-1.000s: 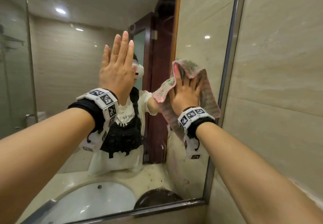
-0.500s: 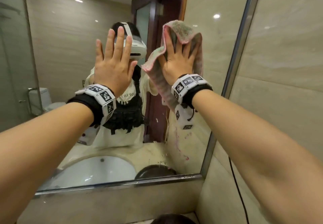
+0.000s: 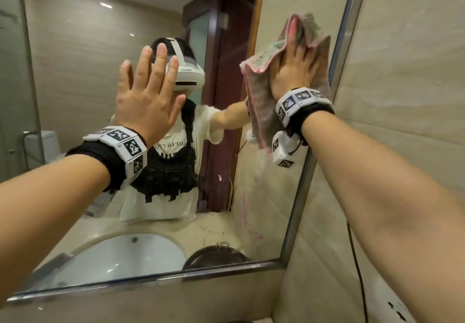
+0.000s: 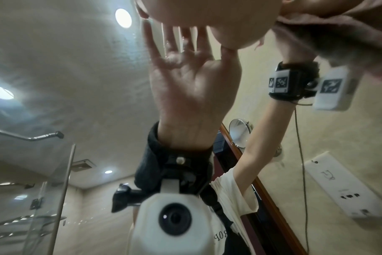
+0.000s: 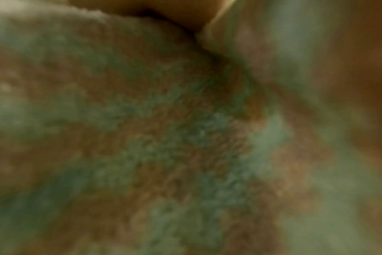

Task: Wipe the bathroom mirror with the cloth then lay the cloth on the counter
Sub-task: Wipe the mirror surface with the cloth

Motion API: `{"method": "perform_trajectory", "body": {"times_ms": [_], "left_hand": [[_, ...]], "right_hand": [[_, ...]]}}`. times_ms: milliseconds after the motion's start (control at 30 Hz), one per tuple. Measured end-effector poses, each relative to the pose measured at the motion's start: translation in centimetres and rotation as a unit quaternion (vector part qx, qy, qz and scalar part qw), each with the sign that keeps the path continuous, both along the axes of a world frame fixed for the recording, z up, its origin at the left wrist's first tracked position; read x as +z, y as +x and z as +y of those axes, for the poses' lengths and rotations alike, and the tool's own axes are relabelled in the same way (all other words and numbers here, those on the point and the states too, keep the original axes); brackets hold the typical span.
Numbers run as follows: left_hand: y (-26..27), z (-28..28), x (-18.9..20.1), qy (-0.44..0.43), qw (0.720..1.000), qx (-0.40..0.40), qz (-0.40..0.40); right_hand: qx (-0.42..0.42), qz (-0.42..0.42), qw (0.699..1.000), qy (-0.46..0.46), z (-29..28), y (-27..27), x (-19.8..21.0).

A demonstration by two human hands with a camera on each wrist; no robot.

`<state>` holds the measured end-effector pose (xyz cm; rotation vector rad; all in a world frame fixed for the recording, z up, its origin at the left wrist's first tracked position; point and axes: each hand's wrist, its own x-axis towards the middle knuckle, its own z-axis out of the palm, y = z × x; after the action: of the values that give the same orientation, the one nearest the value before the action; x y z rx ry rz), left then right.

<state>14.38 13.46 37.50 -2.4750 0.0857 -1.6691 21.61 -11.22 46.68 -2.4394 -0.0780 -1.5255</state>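
Since half a second ago the right hand (image 3: 293, 71) has carried the cloth (image 3: 259, 101) higher up the mirror (image 3: 75, 76), closer to its right frame (image 3: 339, 45), while the left hand (image 3: 148, 98) has kept its place on the glass, a little lower in view. Right palm and straight fingers press the pink-and-green cloth flat against the mirror near its upper right corner; the cloth bunches above the fingertips and hangs down past the wrist. The right wrist view shows only blurred cloth fibres (image 5: 164, 138). The left hand lies flat on the glass with fingers spread and straight, holding nothing; the left wrist view shows its reflected palm (image 4: 190, 89). Below, the mirror reflects the counter and a white sink (image 3: 120, 254). Beige tiled wall (image 3: 402, 96) stands right of the frame.
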Motion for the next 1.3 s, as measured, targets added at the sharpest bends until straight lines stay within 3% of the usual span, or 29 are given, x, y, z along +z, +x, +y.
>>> {"method": "perform_trajectory", "body": {"times_ms": [133, 500, 600, 800, 900, 1066, 1166, 1300], "left_hand": [[0.0, -0.3, -0.2, -0.009, 1.0, -0.008, -0.005], [-0.4, -0.4, -0.2, -0.014, 1.0, 0.001, 0.005], [-0.6, -0.4, 0.1, -0.005, 1.0, 0.013, 0.015], [-0.2, -0.4, 0.1, 0.003, 1.0, 0.019, 0.007], [0.1, -0.5, -0.2, -0.002, 1.0, 0.015, -0.002], [0.0, -1.8, -1.2, -0.028, 0.999, -0.025, -0.009], [0.3, -2.6, -3.7, 0.034, 0.998, -0.048, -0.025], [0.9, -2.5, -6.7, 0.052, 0.998, -0.024, -0.04]], "right_hand": [[-0.068, 0.043, 0.991, 0.107, 1.0, -0.2, -2.9], [-0.038, 0.168, 0.985, 0.02, 0.7, -1.8, -19.1], [-0.055, 0.181, 0.982, 0.016, 1.1, -2.3, -17.2], [0.014, 0.095, 0.99, -0.104, 2.5, -2.9, -4.5], [0.014, 0.071, 0.99, -0.119, 3.7, -2.8, -2.6], [0.059, 0.112, 0.982, -0.143, 3.4, -3.4, -9.8], [0.071, 0.187, 0.96, -0.195, 2.2, -3.5, -17.2], [0.056, 0.187, 0.952, -0.234, 1.4, -3.7, -26.7]]}}
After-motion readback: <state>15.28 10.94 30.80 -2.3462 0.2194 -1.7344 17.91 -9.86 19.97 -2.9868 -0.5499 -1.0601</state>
